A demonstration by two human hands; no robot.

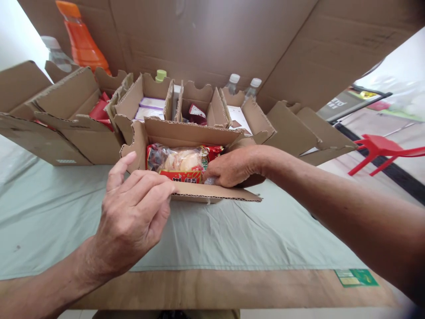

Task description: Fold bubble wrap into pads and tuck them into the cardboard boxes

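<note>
A small open cardboard box (212, 192) stands on the pale green cloth in front of me. Inside it lies a red and clear snack packet (181, 163) showing pale round pieces. My right hand (232, 167) reaches into the box from the right, fingers curled and pressed on the packet's right end. My left hand (133, 212) hovers at the box's near left corner, fingers bent together, their tips touching the front flap's edge, thumb raised.
A row of open cardboard boxes (79, 110) with red and white packets stands behind. Bottles (81, 42) line the cardboard backdrop. A red chair (381, 150) is at the right. The green cloth (249, 230) covers the table.
</note>
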